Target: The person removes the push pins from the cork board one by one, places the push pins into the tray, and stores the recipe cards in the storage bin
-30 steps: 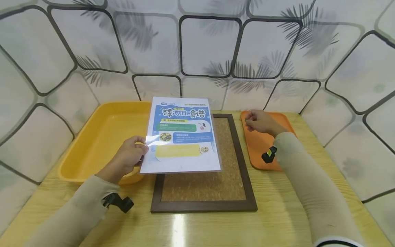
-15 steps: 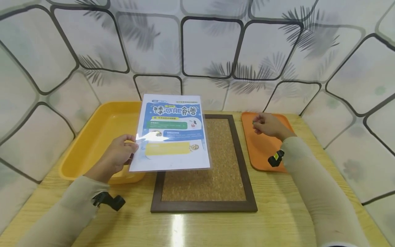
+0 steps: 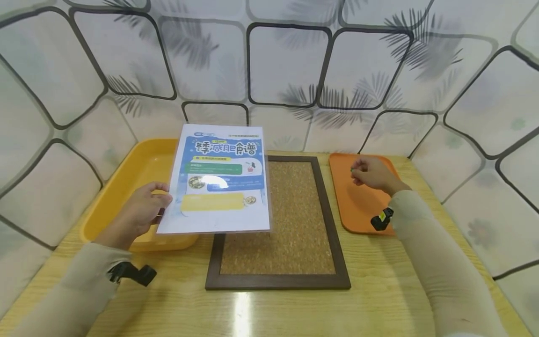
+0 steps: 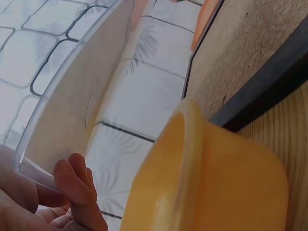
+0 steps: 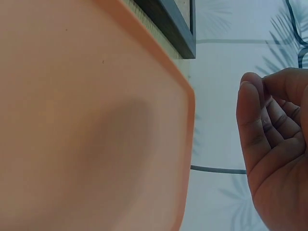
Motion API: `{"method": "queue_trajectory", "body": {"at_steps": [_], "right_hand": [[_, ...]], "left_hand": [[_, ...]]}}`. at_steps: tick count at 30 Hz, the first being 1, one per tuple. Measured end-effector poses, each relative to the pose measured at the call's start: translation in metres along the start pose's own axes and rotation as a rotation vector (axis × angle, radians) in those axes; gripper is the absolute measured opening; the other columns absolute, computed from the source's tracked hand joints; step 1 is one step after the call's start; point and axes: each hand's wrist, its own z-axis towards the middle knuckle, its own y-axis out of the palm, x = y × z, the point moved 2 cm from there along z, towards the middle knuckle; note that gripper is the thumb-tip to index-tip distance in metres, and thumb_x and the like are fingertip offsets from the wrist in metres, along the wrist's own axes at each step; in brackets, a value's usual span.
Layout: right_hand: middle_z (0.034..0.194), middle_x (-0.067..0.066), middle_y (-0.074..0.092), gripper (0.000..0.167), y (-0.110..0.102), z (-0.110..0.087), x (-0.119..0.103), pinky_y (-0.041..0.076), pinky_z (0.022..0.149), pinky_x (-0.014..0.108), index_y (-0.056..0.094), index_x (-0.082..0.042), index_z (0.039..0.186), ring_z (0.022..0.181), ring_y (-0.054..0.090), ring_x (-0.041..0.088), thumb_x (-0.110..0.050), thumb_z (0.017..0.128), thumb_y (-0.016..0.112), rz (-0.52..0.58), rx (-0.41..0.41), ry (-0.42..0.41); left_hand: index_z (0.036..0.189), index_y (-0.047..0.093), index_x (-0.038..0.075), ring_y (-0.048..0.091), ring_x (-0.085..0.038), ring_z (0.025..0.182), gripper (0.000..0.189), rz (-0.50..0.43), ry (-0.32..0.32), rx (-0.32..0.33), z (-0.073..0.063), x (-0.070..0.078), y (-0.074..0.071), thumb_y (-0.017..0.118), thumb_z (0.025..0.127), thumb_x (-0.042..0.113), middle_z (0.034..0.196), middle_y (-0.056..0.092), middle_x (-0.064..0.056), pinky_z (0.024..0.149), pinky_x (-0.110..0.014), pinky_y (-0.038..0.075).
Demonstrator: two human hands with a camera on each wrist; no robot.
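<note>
My left hand (image 3: 141, 211) pinches the left edge of a laminated printed sheet (image 3: 223, 220), with blue, green and yellow blocks and large Chinese characters. It holds the sheet tilted up, over part of the cork board (image 3: 294, 252) and the yellow basin. From the left wrist view, thumb and fingers grip the edge of the sheet (image 4: 72, 96). Above the orange tray (image 3: 353, 215), my right hand (image 3: 374, 175) has thumb and forefinger together around a tiny green object (image 3: 352, 170), too small to identify. The right wrist view shows the closed fingertips, but the green object is hidden there.
The yellow plastic basin (image 3: 105, 206) stands left on the wooden table (image 3: 286, 313), partly behind the sheet. The brown-framed cork board lies flat in the middle, the tray to its right. A patterned backdrop (image 3: 286, 65) rises behind and on both sides.
My left hand has carried the sheet leftward, uncovering more of the cork board. My right hand has shifted slightly to the right over the orange tray, still pinching the tiny green object.
</note>
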Motion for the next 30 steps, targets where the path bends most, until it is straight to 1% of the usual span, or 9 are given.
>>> {"method": "queue_trajectory", "body": {"at_steps": [5, 8, 14, 17, 20, 24, 26, 27, 30], "right_hand": [[0.107, 0.029, 0.059, 0.025, -0.001, -0.002, 0.004, 0.054, 0.081, 0.047, 0.049, 0.008, 0.113, 0.095, 0.063, 0.041, -0.014, 0.102, 0.048, -0.001, 0.008, -0.005], [0.107, 0.029, 0.059, 0.023, -0.001, -0.005, 0.006, 0.055, 0.080, 0.046, 0.049, 0.008, 0.112, 0.093, 0.063, 0.040, -0.013, 0.102, 0.048, 0.006, 0.014, -0.011], [0.102, 0.028, 0.060, 0.023, -0.003, -0.009, 0.011, 0.056, 0.076, 0.045, 0.048, 0.009, 0.113, 0.087, 0.064, 0.037, -0.010, 0.100, 0.050, 0.004, 0.031, -0.016], [0.101, 0.027, 0.061, 0.022, -0.004, -0.011, 0.015, 0.056, 0.075, 0.044, 0.048, 0.008, 0.112, 0.087, 0.064, 0.037, -0.011, 0.100, 0.051, -0.009, 0.033, -0.010], [0.102, 0.029, 0.061, 0.020, -0.005, -0.013, 0.020, 0.056, 0.075, 0.045, 0.048, 0.007, 0.111, 0.088, 0.064, 0.039, -0.010, 0.100, 0.050, -0.004, 0.031, -0.009], [0.102, 0.029, 0.062, 0.020, -0.006, -0.016, 0.029, 0.056, 0.076, 0.044, 0.048, 0.008, 0.111, 0.088, 0.064, 0.039, -0.008, 0.100, 0.050, -0.001, 0.025, -0.002], [0.101, 0.029, 0.062, 0.020, -0.006, -0.017, 0.033, 0.056, 0.076, 0.045, 0.048, 0.008, 0.112, 0.087, 0.064, 0.038, -0.008, 0.100, 0.050, -0.004, 0.022, 0.006], [0.101, 0.028, 0.063, 0.021, -0.007, -0.018, 0.034, 0.056, 0.076, 0.044, 0.048, 0.008, 0.112, 0.087, 0.065, 0.038, -0.008, 0.100, 0.051, -0.009, 0.021, 0.011], [0.100, 0.028, 0.063, 0.021, -0.007, -0.022, 0.037, 0.056, 0.076, 0.044, 0.048, 0.007, 0.113, 0.087, 0.065, 0.036, -0.009, 0.100, 0.051, -0.026, 0.019, 0.023]], "left_hand": [[0.127, 0.035, -0.001, 0.055, -0.015, 0.073, 0.027, -0.027, 0.016, -0.004, 0.000, -0.005, -0.013, 0.042, 0.102, 0.007, 0.087, 0.057, -0.001, 0.061, -0.030, 0.051], [0.125, 0.034, -0.002, 0.056, -0.015, 0.074, 0.025, -0.025, 0.032, -0.017, 0.000, -0.008, -0.020, 0.041, 0.102, 0.007, 0.087, 0.057, -0.001, 0.062, -0.030, 0.052], [0.130, 0.033, -0.001, 0.057, -0.016, 0.079, 0.029, 0.012, 0.009, -0.004, 0.002, -0.015, -0.032, 0.041, 0.104, 0.010, 0.102, 0.055, -0.012, 0.066, -0.031, 0.054], [0.128, 0.035, 0.000, 0.058, -0.016, 0.080, 0.026, 0.019, 0.005, 0.003, 0.002, -0.018, -0.037, 0.040, 0.104, 0.010, 0.109, 0.052, -0.017, 0.067, -0.032, 0.054], [0.121, 0.037, 0.001, 0.058, -0.015, 0.077, 0.020, 0.009, 0.018, 0.009, 0.002, -0.021, -0.042, 0.040, 0.103, 0.008, 0.101, 0.055, -0.012, 0.064, -0.031, 0.054], [0.111, 0.040, 0.005, 0.058, -0.011, 0.071, 0.010, -0.053, 0.043, -0.007, 0.003, -0.026, -0.047, 0.040, 0.102, 0.003, 0.083, 0.057, 0.004, 0.060, -0.030, 0.053], [0.110, 0.040, 0.006, 0.059, -0.010, 0.070, 0.009, -0.072, 0.046, -0.007, 0.004, -0.028, -0.050, 0.040, 0.102, 0.003, 0.080, 0.057, 0.007, 0.059, -0.030, 0.053], [0.111, 0.040, 0.006, 0.059, -0.010, 0.071, 0.009, -0.069, 0.043, -0.001, 0.004, -0.029, -0.051, 0.040, 0.102, 0.004, 0.082, 0.058, 0.006, 0.060, -0.030, 0.054], [0.121, 0.039, 0.002, 0.060, -0.013, 0.075, 0.019, -0.003, 0.017, 0.034, 0.004, -0.029, -0.055, 0.041, 0.103, 0.009, 0.095, 0.058, -0.005, 0.064, -0.031, 0.055]]}}
